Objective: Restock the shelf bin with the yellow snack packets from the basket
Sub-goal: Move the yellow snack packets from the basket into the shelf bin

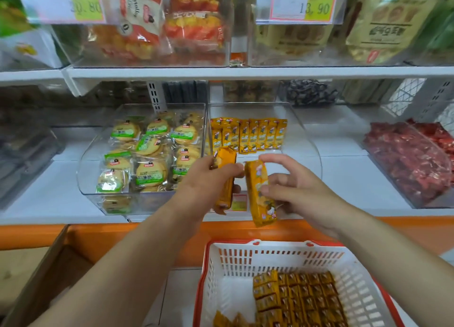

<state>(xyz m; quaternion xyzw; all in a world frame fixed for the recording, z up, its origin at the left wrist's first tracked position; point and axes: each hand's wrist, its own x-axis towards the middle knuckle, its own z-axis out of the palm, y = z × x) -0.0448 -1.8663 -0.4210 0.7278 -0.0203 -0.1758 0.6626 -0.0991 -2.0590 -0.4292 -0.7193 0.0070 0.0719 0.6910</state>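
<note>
Yellow packet (pixel 224 191) in left hand (pixel 208 179), second packet (pixel 256 179) in right hand (pixel 297 189).

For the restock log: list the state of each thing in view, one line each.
Left hand, grips left packet, near upright.
Right hand, pinches right packet, near upright.
Shelf bin, open, part filled, front floor bare.
Shelved packets, standing in rows at the back.
Basket, part full.
Basket packets, packed in neat rows.
Cookie bin, nearly full.
</note>
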